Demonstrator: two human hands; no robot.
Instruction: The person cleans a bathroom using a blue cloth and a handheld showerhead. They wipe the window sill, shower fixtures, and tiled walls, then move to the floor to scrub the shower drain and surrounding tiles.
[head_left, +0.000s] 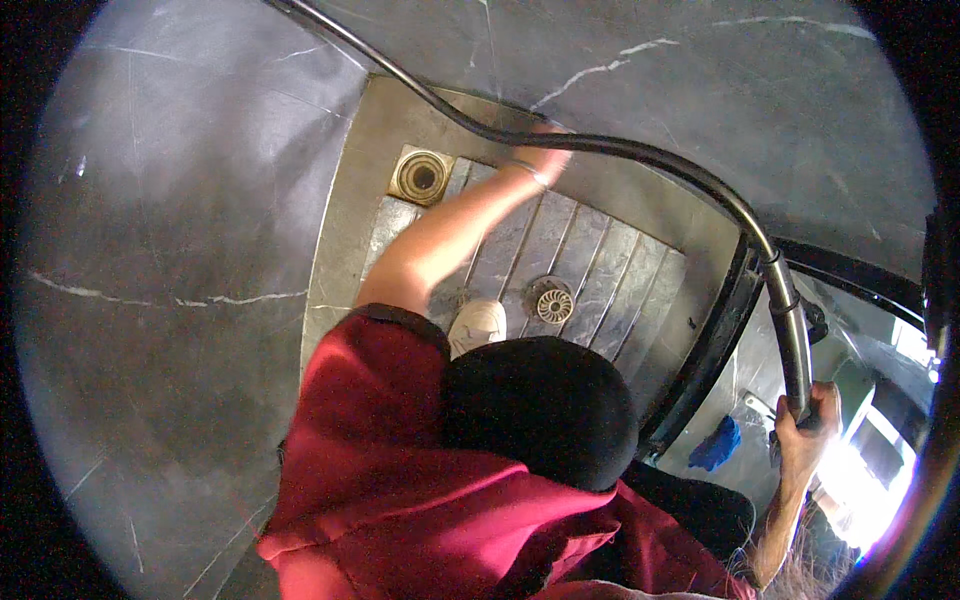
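Observation:
My right hand (814, 420), at the lower right, is wrapped around the metal handle (793, 341) at the end of a flexible hose (637, 146). The hose arcs across the upper part of the view, in front of my left hand (551, 154). That hand is blurred and reaches down to the foot of the grey wall, beside the slatted stone floor panel (517, 225); its fingers are hidden. Left of it is an uncovered square floor drain (422, 178) with a round hole. A round slotted drain grate (555, 304) lies on the slats.
Marbled grey walls (187, 210) close in on the left and top. A black frame (701, 352) edges the stall at right. Beyond it lie a crumpled blue item (716, 444) and a bright area. My knee (540, 412) and white shoe (478, 326) are central.

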